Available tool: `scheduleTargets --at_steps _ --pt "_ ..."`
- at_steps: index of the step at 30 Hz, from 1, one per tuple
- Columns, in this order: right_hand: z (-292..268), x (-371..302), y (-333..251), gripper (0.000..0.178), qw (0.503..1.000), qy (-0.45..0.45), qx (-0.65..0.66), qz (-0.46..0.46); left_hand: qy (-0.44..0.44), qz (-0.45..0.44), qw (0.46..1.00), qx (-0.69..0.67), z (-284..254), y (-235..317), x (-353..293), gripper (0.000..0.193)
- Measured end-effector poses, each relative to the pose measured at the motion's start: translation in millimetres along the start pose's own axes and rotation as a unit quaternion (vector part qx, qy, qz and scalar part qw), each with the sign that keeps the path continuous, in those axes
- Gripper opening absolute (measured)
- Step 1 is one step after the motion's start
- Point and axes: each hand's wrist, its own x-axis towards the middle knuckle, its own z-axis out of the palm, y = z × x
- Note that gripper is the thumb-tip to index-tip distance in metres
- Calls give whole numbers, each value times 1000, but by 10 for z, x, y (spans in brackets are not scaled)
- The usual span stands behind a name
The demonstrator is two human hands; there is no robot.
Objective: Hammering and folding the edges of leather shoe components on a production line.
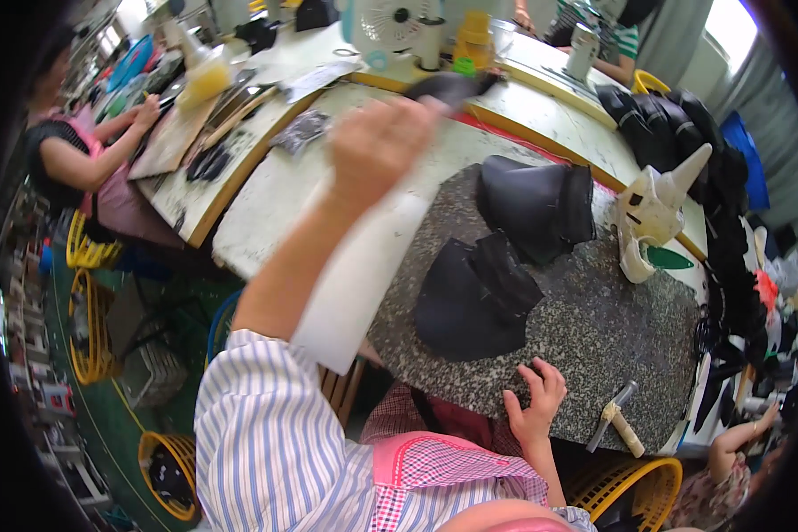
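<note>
Speckled stone slab (pixel 612 337) | smooth curved blk pcs (pixel 465 306) atop | R hand (pixel 536 401) spread at edge | L hand (pixel 379 149) blurred, can't tell grip

Bright light glares from the white, washed-out rectangular window (pixel 732 25) at upper right. Motion blurs the raised bare left hand (pixel 381 146); the speckled grey stone slab (pixel 594 328) looks sharper. Fisheye distortion bends straight edges toward blackened corners.

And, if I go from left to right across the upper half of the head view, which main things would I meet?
Co-worker in a pink apron → bottle with yellow contents → left hand → farther curved black piece → white container with a pointed spout → blue plastic object.
</note>
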Motion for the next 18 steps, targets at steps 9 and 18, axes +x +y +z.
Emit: scheduleTargets --at_steps 9,18 --pt "-132 -415 256 58 623 26 769 144 -217 37 885 -409 -1798 2779 -662 24" --pt "-177 -1007 516 31 704 67 675 211 -232 -94 820 -514 -1813 2633 -712 33"
